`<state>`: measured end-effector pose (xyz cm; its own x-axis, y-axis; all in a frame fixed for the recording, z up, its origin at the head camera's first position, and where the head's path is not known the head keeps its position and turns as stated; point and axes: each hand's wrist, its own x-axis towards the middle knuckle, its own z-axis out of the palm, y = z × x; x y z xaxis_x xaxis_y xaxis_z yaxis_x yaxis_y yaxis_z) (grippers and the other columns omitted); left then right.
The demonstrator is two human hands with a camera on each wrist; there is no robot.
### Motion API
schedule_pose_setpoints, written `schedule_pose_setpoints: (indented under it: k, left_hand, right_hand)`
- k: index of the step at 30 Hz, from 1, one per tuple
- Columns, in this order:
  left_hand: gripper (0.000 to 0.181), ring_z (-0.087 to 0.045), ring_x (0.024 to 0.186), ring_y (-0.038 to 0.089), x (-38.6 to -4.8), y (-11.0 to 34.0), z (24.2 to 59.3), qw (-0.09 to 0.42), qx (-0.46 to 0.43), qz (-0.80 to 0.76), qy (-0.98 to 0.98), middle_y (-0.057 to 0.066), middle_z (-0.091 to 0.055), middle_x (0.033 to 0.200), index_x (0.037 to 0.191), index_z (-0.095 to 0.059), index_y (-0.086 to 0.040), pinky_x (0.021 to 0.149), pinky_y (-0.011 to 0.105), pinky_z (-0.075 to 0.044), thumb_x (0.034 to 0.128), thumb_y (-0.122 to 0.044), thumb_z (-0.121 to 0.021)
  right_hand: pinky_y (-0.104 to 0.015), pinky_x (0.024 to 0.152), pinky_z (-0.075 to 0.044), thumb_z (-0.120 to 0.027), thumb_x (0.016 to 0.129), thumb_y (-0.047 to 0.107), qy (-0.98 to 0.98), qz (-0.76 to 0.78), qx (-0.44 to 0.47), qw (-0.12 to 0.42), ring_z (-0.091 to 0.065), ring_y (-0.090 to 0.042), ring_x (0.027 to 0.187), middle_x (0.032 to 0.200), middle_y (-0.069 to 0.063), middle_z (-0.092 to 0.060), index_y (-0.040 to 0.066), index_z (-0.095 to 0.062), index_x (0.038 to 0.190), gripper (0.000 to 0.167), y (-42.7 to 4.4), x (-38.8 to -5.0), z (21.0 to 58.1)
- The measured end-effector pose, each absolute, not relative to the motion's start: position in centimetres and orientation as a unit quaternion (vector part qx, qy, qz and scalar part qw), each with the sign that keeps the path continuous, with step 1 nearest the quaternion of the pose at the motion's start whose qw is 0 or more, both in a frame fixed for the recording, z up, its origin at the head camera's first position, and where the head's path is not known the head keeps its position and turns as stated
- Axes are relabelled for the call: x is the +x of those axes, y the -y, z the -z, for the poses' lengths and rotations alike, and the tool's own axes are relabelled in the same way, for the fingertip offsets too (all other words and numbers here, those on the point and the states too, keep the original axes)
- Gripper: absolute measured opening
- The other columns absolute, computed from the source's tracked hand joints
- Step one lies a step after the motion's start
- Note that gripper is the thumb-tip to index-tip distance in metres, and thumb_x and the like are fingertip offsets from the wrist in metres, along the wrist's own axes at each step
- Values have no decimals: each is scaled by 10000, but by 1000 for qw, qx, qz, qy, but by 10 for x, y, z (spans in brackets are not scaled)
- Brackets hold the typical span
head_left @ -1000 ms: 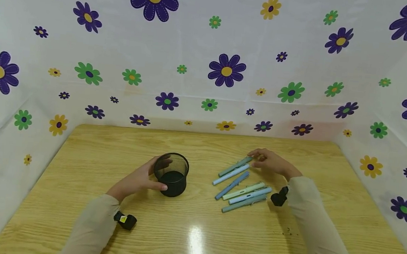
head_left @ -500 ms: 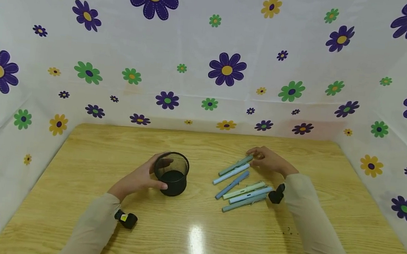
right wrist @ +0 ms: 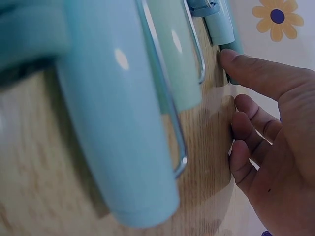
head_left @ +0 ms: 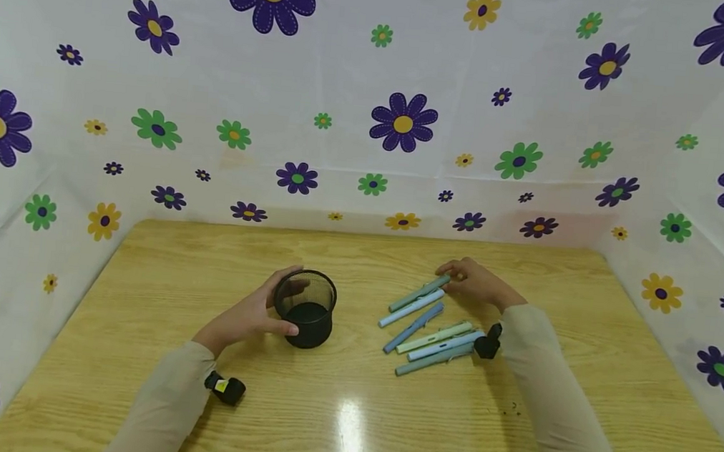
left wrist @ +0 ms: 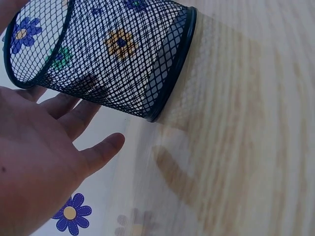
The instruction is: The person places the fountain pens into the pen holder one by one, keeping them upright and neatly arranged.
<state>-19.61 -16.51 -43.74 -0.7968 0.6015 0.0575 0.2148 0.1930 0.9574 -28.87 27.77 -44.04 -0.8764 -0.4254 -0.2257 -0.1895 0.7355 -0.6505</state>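
A black mesh pen cup (head_left: 313,329) stands upright on the table. My left hand (head_left: 244,316) curls round its left side, thumb in front and fingers behind; in the left wrist view, the hand (left wrist: 39,147) lies along the mesh cup (left wrist: 113,54). At the far end of a dark green pen (head_left: 419,294), my right hand (head_left: 476,280) has its thumb and fingers loosely bent around the tip. The right wrist view shows the thumb of this hand (right wrist: 280,132) against that pen's end, the other fingers slightly apart from it. A light blue pen (head_left: 411,309) lies alongside.
Nearer on the wooden table (head_left: 293,421) lie a blue pen (head_left: 414,328), a pale green pen (head_left: 435,338), another light blue pen (head_left: 445,346) and another dark green pen (head_left: 434,361). A flower-patterned cloth (head_left: 349,74) surrounds the table's back and sides.
My right hand and forearm have shifted slightly left, closer about the end of the dark green pen. The cup, the pens and my left hand have stayed essentially in place.
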Motion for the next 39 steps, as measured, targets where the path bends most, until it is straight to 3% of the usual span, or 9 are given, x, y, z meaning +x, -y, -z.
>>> schedule_pose_setpoints:
  k: [7, 13, 20, 28, 34, 39]
  left_hand:
    - [961, -261, 1440, 408, -196, 166, 438, 176, 267, -581, -749, 196, -314, 1542, 1531, -136, -138, 1146, 624, -182, 812, -162, -772]
    - [956, -254, 1439, 418, -197, 165, 440, 177, 272, -587, -742, 208, -303, 1544, 1529, -136, -145, 1143, 631, -173, 815, -159, -770]
    - [956, -271, 1437, 407, -201, 161, 443, 178, 277, -584, -742, 195, -315, 1543, 1529, -129, -130, 1138, 616, -211, 820, -165, -768]
    - [957, -268, 1442, 394, -200, 164, 440, 181, 265, -583, -746, 186, -318, 1545, 1527, -145, -157, 1132, 618, -225, 809, -178, -777]
    - [960, -265, 1439, 409, -200, 165, 440, 179, 267, -587, -743, 206, -311, 1542, 1527, -135, -135, 1131, 617, -227, 811, -162, -774]
    - [947, -274, 1436, 408, -199, 166, 439, 179, 264, -583, -747, 196, -321, 1540, 1527, -150, -168, 1129, 622, -227, 813, -173, -773]
  right_hand:
    - [-564, 1012, -385, -588, 944, 116, -912, 324, -162, 191, -482, -365, 1163, 1232, -209, -532, 36, -614, 1198, 267, -276, -289, 440]
    - [-571, 1012, -391, -590, 938, 108, -910, 329, -163, 193, -536, -354, 1134, 1123, -162, -631, 30, -625, 1134, 214, -277, -286, 437]
    - [-441, 908, -444, -635, 921, 143, -916, 325, -152, 179, -557, -250, 990, 1043, -124, -621, 36, -609, 1099, 209, -285, -282, 438]
    - [-443, 918, -466, -649, 923, 200, -915, 330, -141, 184, -587, -286, 1061, 1085, -126, -628, 55, -602, 1097, 232, -286, -280, 433]
    - [-415, 869, -498, -620, 942, 208, -912, 337, -151, 177, -606, -263, 1013, 1075, -139, -637, 23, -588, 1146, 277, -288, -275, 426]
    - [-432, 902, -478, -597, 958, 220, -903, 372, -148, 159, -594, -273, 1042, 1112, -161, -626, 21, -572, 1180, 300, -286, -269, 419]
